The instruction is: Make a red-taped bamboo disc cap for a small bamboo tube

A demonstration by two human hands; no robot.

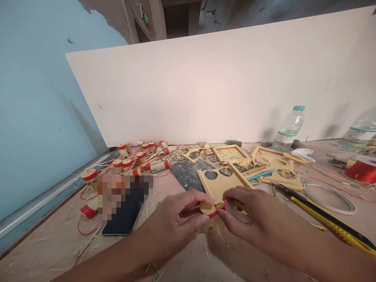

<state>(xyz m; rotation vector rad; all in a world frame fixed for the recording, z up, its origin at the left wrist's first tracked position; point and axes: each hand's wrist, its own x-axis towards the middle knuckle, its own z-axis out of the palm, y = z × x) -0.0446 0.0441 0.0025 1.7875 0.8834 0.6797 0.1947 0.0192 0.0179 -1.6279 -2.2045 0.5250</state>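
Observation:
My left hand [188, 211] is closed, its thumb and fingers pinching a small cylinder [207, 209] with a flat tan top and a red band round its rim. Against the right side of that piece, my right hand [249, 211] pinches a red strip [222, 206] that runs on from the band. A curved yellow thing [242, 206] shows under the right palm; most of it is hidden, so its kind is unclear. Behind both hands lies a tan sheet [226, 186] with round holes cut out.
Several red-banded cylinders [127, 162] with thin sticks and red cords lie at left, beside a dark phone [125, 219]. At right are a yellow-black utility knife [326, 217], a tape roll [330, 197], a red spool [362, 170] and a water bottle [289, 129]. A white panel [220, 86] stands behind.

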